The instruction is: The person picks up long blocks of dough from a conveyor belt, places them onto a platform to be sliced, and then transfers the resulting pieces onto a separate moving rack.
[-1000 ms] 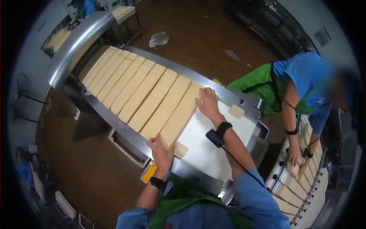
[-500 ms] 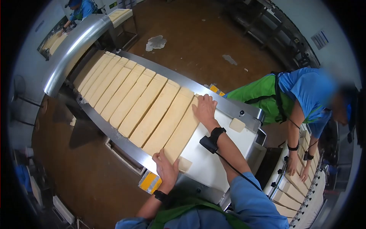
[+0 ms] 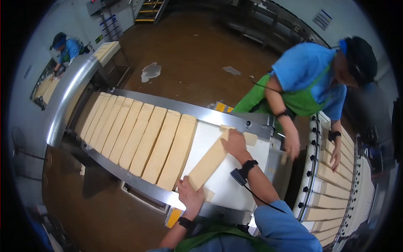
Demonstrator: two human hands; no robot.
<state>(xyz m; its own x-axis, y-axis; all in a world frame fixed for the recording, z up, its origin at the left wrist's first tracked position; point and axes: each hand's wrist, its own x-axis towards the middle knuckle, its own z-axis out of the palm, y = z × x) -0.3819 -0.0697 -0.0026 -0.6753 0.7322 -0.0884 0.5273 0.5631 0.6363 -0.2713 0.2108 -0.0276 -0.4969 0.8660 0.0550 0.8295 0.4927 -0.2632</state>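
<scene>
A long pale slab (image 3: pixel 208 164) lies slantwise on the white belt (image 3: pixel 201 136), apart from the row. My left hand (image 3: pixel 191 196) grips its near end, fingers closed round the edge. At the far end my right hand (image 3: pixel 236 145) has its fingers wrapped over the slab. Several similar slabs (image 3: pixel 153 140) lie side by side on the belt to the left, the nearest one just left of the held slab. One small flat piece (image 3: pixel 250 139) sits beyond my right hand, and another (image 3: pixel 208 194) is beside my left hand.
Across to the right, a co-worker (image 3: pixel 306 80) leans over a second conveyor (image 3: pixel 331 180) carrying several slabs. A curved metal hood (image 3: pixel 69 98) spans the belt's far left end, with another person (image 3: pixel 67 50) behind it. Metal rails (image 3: pixel 168 103) edge the belt.
Both hands have drawn the end slab away from the row, to the right, and it is now slanted. The view has shifted. The co-worker has one hand raised off the second conveyor.
</scene>
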